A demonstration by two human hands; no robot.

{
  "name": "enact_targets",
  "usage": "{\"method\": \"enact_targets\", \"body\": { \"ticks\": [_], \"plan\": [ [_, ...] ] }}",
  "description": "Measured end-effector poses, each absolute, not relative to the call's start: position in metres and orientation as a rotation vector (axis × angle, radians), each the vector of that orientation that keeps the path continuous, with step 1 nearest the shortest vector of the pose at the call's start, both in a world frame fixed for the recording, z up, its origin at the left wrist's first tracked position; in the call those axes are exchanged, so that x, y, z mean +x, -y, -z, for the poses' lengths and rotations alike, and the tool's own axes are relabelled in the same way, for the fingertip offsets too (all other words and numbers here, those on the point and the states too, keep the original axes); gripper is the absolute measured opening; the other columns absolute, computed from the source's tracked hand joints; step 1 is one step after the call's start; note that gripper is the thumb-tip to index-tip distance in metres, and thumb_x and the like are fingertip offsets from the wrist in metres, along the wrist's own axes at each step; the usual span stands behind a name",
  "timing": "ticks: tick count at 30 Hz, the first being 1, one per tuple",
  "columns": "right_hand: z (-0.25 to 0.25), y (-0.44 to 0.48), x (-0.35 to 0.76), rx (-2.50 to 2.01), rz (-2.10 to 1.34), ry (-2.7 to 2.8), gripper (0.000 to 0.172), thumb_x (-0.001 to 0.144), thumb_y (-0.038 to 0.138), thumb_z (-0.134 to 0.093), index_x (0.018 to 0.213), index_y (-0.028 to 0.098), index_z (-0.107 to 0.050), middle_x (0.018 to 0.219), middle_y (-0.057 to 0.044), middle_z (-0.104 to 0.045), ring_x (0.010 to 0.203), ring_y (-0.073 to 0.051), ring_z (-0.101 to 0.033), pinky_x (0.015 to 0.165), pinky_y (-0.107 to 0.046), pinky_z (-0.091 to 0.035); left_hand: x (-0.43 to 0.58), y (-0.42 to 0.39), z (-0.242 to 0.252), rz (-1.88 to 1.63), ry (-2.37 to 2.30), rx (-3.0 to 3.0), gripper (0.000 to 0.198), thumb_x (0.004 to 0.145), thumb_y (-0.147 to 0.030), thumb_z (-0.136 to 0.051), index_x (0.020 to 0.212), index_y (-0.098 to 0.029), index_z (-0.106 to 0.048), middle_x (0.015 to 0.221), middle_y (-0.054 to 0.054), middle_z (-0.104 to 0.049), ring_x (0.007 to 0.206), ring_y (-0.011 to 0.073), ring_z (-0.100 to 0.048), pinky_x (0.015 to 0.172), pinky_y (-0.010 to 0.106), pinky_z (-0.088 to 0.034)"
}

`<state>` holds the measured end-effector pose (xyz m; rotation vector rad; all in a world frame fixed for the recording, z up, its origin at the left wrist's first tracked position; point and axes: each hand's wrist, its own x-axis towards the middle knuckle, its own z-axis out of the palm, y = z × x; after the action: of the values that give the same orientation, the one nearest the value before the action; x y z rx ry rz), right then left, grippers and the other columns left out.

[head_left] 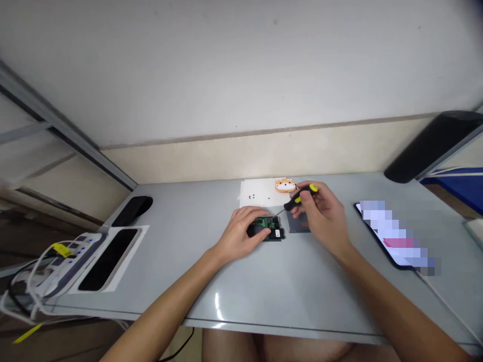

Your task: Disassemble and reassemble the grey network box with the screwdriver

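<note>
My left hand (243, 232) lies around a small black device with a bare green circuit board (269, 222), its fingers along the far edge and the thumb on the near side. A black and yellow screwdriver (301, 197) is gripped in my right hand (322, 216). Its thin shaft slants down to the left, and the tip is at the board; whether it sits in a screw is too small to tell. Partly under my right hand is a flat dark grey cover (298, 223). Several tiny black screws (251, 196) lie on a white sheet (260, 187) behind the device.
An orange and white animal-face case (285, 185) rests at the sheet's right edge. On the right are a lit phone (392, 236) with a cable and a black cylinder (430, 148). A dark phone (109, 259), a power strip (71, 264) and a black object (133, 210) are left.
</note>
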<state>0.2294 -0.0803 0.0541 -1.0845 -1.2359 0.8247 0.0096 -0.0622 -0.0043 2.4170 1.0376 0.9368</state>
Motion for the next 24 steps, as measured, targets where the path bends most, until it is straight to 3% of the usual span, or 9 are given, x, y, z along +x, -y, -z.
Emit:
{"method": "enact_targets", "body": {
  "ticks": [3, 9, 24],
  "plan": [
    [-0.049, 0.080, 0.230, -1.098, -0.791, 1.307, 0.031, 0.091, 0.054, -0.070, 0.100, 0.024, -0.067, 0.081, 0.000, -0.069, 0.057, -0.013, -0.066, 0.052, -0.027, -0.057, 0.011, 0.065, -0.001, -0.783, -1.012, 2.456, 0.037, 0.100, -0.039, -0.066, 0.134, -0.027, -0.062, 0.136, 0.008, -0.070, 0.128, 0.0284, -0.063, 0.112, 0.051, -0.043],
    [-0.042, 0.081, 0.230, -1.107, -0.730, 1.437, 0.017, 0.093, 0.040, -0.067, 0.100, 0.025, -0.070, 0.077, 0.002, -0.067, 0.058, -0.013, -0.066, 0.058, -0.027, -0.057, 0.011, 0.065, -0.002, -0.683, -1.001, 2.471, 0.037, 0.100, -0.040, -0.065, 0.134, -0.026, -0.062, 0.134, 0.008, -0.071, 0.126, 0.0282, -0.065, 0.117, 0.052, -0.037],
    [-0.042, 0.081, 0.229, -1.147, -0.703, 1.486, 0.018, 0.092, 0.039, -0.065, 0.100, 0.024, -0.070, 0.077, 0.001, -0.067, 0.062, -0.015, -0.066, 0.059, -0.030, -0.055, 0.010, 0.065, 0.003, -0.689, -0.997, 2.505, 0.037, 0.101, -0.042, -0.064, 0.136, -0.027, -0.064, 0.135, 0.008, -0.072, 0.126, 0.0277, -0.066, 0.115, 0.050, -0.040]
  ]
}}
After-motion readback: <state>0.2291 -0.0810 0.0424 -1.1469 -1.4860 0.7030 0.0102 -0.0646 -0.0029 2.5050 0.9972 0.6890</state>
